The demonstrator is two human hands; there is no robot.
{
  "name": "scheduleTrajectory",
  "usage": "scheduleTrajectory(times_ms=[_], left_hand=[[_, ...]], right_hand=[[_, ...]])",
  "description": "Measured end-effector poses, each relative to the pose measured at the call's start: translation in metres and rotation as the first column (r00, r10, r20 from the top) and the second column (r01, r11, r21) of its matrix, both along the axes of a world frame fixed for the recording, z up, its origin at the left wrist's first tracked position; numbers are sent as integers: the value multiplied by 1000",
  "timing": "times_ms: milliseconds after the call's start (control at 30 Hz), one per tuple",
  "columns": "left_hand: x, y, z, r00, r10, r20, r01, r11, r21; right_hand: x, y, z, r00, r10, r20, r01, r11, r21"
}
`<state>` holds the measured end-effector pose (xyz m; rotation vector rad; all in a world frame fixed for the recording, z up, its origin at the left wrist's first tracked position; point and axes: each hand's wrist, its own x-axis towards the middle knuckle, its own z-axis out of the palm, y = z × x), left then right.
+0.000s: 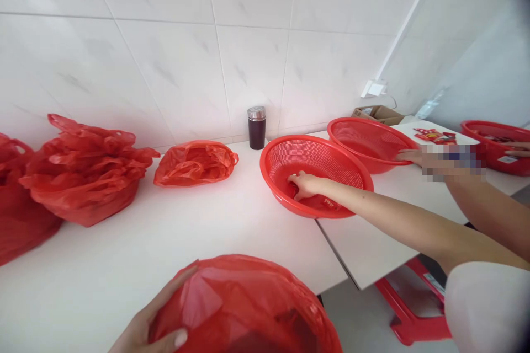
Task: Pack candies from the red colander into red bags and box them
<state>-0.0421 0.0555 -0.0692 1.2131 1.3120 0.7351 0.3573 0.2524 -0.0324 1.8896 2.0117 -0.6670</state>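
Note:
My left hand [159, 314] grips the near-left edge of a red plastic bag [248, 276], spread wide open and round, with dark red contents low inside it. My right hand [305, 183] reaches down into a red plastic colander [275, 162]. Its fingers and thumb are bent around a small dark red piece [296, 192], apparently a packet, mostly hidden by the hand. Another small red packet [331, 204] with pale lettering lies on the colander's floor, right of my hand.
Filled red bags [86, 176] and a flatter red bag [196, 162] stand left. A dark tumbler [256, 128] is by the wall. A co-worker's hand [408, 155] touches a second colander [351, 143]. Further right is another red basket [503, 162]; a red stool [418, 320] stands below.

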Motion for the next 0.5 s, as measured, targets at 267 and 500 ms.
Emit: scheduleTrajectory(times_ms=[267,500], left_hand=[[46,27,6,986,165,35,-165,986,13],[42,29,8,992,113,55,-114,993,11]], right_hand=[[-18,-27,-1,994,-30,-103,41,994,100],[9,-9,27,894,-94,-439,154,983,103]])
